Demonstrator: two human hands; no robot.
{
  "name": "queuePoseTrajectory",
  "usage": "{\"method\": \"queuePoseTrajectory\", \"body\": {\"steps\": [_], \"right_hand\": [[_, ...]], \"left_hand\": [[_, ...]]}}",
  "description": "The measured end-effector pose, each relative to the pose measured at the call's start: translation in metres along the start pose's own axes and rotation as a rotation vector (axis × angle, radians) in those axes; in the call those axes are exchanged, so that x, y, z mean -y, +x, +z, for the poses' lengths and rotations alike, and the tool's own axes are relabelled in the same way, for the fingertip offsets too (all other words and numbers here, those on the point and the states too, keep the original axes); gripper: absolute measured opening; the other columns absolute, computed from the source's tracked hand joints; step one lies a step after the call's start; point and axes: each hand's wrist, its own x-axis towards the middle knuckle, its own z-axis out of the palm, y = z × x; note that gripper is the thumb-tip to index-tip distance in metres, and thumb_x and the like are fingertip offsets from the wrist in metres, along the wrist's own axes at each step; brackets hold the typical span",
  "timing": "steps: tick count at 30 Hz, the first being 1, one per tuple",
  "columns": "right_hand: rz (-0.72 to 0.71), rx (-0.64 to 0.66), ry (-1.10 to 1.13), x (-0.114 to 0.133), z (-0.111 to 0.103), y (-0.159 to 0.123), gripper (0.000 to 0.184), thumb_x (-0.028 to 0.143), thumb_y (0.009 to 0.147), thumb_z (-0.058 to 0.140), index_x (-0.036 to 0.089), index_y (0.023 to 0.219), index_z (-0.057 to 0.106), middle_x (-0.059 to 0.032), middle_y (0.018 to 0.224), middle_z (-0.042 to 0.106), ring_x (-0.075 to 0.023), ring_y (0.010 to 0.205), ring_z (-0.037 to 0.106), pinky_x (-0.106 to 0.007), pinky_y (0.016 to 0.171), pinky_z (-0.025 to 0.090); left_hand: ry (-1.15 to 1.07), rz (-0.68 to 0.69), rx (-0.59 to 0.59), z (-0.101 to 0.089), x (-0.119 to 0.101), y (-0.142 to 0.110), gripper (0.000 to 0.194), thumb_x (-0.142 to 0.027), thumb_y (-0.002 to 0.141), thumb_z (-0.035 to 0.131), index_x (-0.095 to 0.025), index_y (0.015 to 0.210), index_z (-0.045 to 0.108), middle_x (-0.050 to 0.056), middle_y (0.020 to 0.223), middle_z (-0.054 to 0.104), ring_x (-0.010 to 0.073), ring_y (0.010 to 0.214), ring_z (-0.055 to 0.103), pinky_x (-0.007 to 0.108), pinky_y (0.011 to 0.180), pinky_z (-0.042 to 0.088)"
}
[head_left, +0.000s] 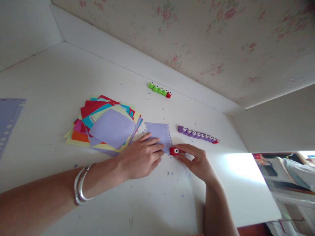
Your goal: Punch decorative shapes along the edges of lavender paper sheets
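Observation:
A small purple sheet of paper (158, 131) lies on the white table, with a row of punched holes along its right edge. My left hand (141, 158) rests flat on it, fingers spread, holding nothing. At the sheet's lower right corner sits a small red craft punch (173, 151) with a white button on top. The thumb and fingers of my right hand (197, 161) pinch this punch from the right. Whether the paper's edge is inside its slot cannot be made out.
A loose stack of coloured paper (112, 129) lies left of the sheet. Behind stand a row of green punches (157, 88) with a red one at its end and a row of purple punches (197, 134). Another punched purple sheet (10, 119) is far left. Tiny purple cut-outs are scattered around.

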Motion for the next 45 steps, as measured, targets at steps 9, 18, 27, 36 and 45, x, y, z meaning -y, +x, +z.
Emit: {"method": "queuePoseTrajectory", "body": {"steps": [9, 18, 27, 36, 45], "right_hand": [[0.021, -0.017, 0.000, -0.003, 0.000, -0.001, 0.020, 0.032, 0.087, 0.071, 0.030, 0.105, 0.077, -0.0052, 0.109, 0.075, -0.0223, 0.094, 0.070, -0.033, 0.074, 0.061], [0.056, -0.017, -0.004, 0.000, 0.002, 0.000, 0.022, 0.035, 0.085, 0.072, 0.029, 0.106, 0.076, -0.0060, 0.108, 0.075, -0.0224, 0.093, 0.071, -0.023, 0.049, 0.055], [0.041, 0.006, 0.014, 0.001, -0.001, 0.000, 0.028, 0.035, 0.083, 0.076, 0.028, 0.110, 0.074, -0.0053, 0.106, 0.075, -0.0220, 0.090, 0.070, -0.038, 0.081, 0.060], [0.135, -0.029, 0.107, 0.006, -0.009, 0.010, 0.022, 0.038, 0.090, 0.064, 0.025, 0.101, 0.078, -0.0063, 0.102, 0.076, -0.0227, 0.094, 0.071, -0.038, 0.083, 0.059], [0.157, 0.240, 0.104, 0.025, -0.015, 0.027, 0.020, 0.039, 0.088, 0.067, 0.025, 0.096, 0.078, -0.0044, 0.099, 0.077, -0.0209, 0.090, 0.072, -0.033, 0.079, 0.059]], "left_hand": [[0.008, 0.007, -0.002, 0.000, 0.000, 0.000, 0.026, -0.029, 0.101, 0.048, -0.021, 0.115, 0.068, 0.002, 0.129, 0.066, 0.0244, 0.128, 0.052, 0.049, 0.116, 0.026], [0.001, 0.015, 0.000, 0.001, 0.001, 0.000, 0.026, -0.028, 0.101, 0.048, -0.021, 0.116, 0.068, 0.002, 0.130, 0.066, 0.0246, 0.129, 0.052, 0.049, 0.116, 0.025], [-0.016, 0.013, -0.005, 0.001, 0.000, 0.000, 0.026, -0.027, 0.100, 0.049, -0.020, 0.115, 0.068, 0.003, 0.129, 0.066, 0.0251, 0.129, 0.052, 0.050, 0.116, 0.026], [-0.009, 0.023, 0.008, 0.000, 0.000, 0.001, 0.024, -0.027, 0.100, 0.049, -0.020, 0.112, 0.069, 0.002, 0.130, 0.066, 0.0239, 0.127, 0.052, 0.048, 0.116, 0.025], [0.022, 0.048, -0.033, 0.001, 0.000, 0.000, 0.022, -0.026, 0.098, 0.052, -0.019, 0.109, 0.070, 0.005, 0.125, 0.068, 0.0239, 0.124, 0.054, 0.046, 0.114, 0.027]]}}
